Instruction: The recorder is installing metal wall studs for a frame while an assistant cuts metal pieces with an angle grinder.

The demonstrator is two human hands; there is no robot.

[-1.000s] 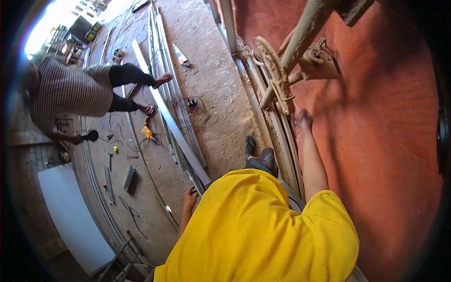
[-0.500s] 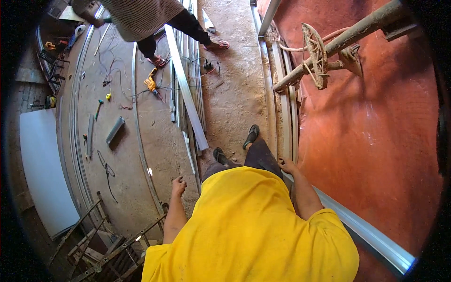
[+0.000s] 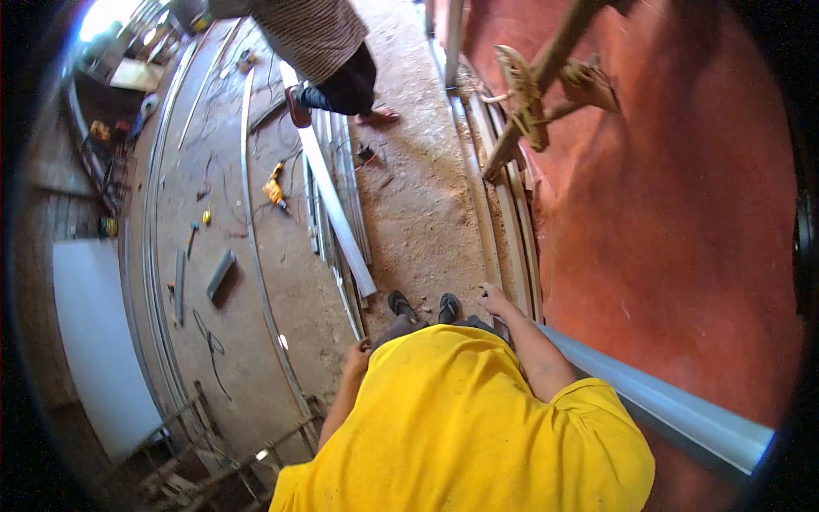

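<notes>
My left hand (image 3: 359,355) hangs beside my dark trousers, its fingers loosely bent and a little blurred; I see nothing in it. Out ahead of my right thigh is my right hand (image 3: 493,300), open with slack fingers and nothing in them. A long silvery metal channel (image 3: 665,397) slants past my right forearm, which covers its near end. Thin metal strips (image 3: 345,303) lie on the floor just ahead of my left hand. A wide pale metal profile (image 3: 328,192) rests across several narrower ones, its near end close to my sandals (image 3: 401,303).
A person in a striped top (image 3: 311,38) stands ahead by the profiles. A yellow power drill (image 3: 274,186) and cables lie left of them. A white panel (image 3: 107,341) and metal frame (image 3: 205,444) are at left. A muddy pole (image 3: 546,77) leans over red sheeting (image 3: 657,256) at right.
My feet have come side by side. My left hand has drawn in to my leg, and my right hand has swung forward. The other person has shifted a foot onto the wide profile's far end.
</notes>
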